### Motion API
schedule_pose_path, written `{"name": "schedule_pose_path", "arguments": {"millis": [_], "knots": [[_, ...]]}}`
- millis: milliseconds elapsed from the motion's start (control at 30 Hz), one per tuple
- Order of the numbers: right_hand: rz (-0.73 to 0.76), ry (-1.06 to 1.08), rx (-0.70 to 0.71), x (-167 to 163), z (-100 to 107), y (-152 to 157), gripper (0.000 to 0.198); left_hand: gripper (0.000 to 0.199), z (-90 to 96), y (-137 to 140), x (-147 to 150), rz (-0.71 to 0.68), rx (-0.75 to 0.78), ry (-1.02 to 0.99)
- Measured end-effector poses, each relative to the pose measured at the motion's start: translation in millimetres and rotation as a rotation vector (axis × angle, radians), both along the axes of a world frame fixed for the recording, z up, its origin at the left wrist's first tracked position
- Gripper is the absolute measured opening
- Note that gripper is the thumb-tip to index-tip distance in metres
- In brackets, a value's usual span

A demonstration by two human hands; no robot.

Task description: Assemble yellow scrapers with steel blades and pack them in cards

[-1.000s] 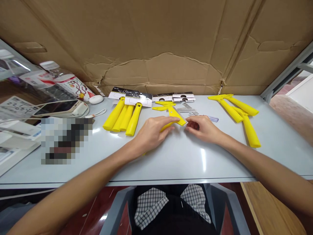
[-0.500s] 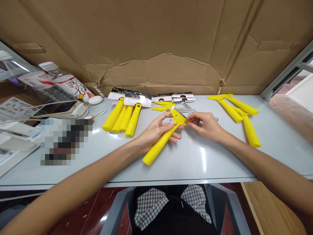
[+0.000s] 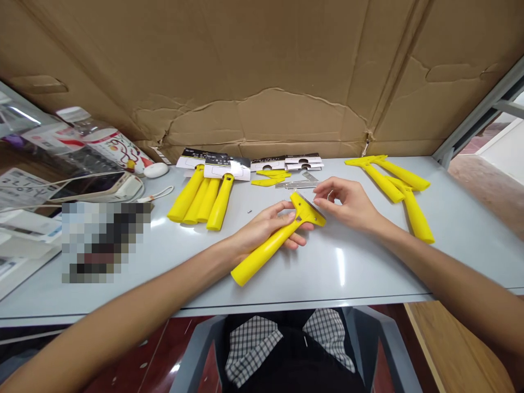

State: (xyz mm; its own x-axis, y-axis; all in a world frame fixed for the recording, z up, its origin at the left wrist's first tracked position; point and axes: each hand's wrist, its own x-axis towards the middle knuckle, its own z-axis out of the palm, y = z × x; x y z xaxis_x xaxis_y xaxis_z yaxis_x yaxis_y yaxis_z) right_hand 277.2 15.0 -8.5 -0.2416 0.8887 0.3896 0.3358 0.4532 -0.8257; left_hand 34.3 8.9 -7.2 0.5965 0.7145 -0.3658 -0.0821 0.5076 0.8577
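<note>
My left hand is wrapped round the neck of a yellow scraper, its handle slanting down toward the table's front edge. A metal blade edge shows along the scraper's wide head. Close beside that head, my right hand has thumb and forefinger pinched together. Whatever it may hold is too small to make out. Beyond the hands lie loose metal blades and several flat yellow pieces. A tiny screw rests on the table to the left of the scraper.
Several yellow scraper handles with black-and-white cards lie at left. More cards sit at the back. Other yellow scrapers are at right. A bottle, a phone and cables crowd the left; cardboard walls the back.
The scraper has tilted and shifted slightly down in my left hand. My right hand has come away from the scraper's corner, moving up and a little right.
</note>
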Motion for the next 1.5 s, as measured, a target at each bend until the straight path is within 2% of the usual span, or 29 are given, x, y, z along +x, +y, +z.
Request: {"name": "schedule_pose_path", "arguments": {"millis": [233, 500, 733, 967, 1167, 1267, 1400, 1500], "knots": [[0.060, 0.072, -0.020, -7.5, -7.7, -4.8, 0.013, 0.047, -2.3, -6.8, 1.4, -0.064, 0.079, -0.012], [0.051, 0.007, 0.125, -12.7, -5.2, -9.8, 0.006, 0.048, -4.0, -12.7, 4.2, -0.075, 0.178, 0.027], [0.026, -0.067, 0.146, -14.4, -6.2, -10.8, 0.003, 0.041, 0.9, -15.5, 5.8, -0.049, 0.176, 0.054], [0.032, -0.106, 0.235, -17.0, -5.4, -14.7, 0.006, 0.041, 4.4, -20.3, 7.2, -0.025, 0.210, 0.088], [0.028, -0.120, 0.293, -19.1, -4.4, -16.6, 0.008, 0.033, 4.1, -23.0, 9.9, 0.062, 0.325, 0.139], [-0.019, -0.125, 0.304, -23.0, -5.6, -17.7, 0.009, 0.032, 3.5, -23.3, 10.5, 0.083, 0.365, 0.150], [-0.070, -0.087, 0.221, -24.2, -3.2, -16.6, 0.002, 0.032, 4.5, -21.6, 10.3, 0.079, 0.302, 0.150], [-0.135, -0.014, 0.152, -15.1, 3.6, -9.5, 0.012, 0.030, 4.7, -16.9, 9.5, 0.135, 0.202, 0.137]]}}
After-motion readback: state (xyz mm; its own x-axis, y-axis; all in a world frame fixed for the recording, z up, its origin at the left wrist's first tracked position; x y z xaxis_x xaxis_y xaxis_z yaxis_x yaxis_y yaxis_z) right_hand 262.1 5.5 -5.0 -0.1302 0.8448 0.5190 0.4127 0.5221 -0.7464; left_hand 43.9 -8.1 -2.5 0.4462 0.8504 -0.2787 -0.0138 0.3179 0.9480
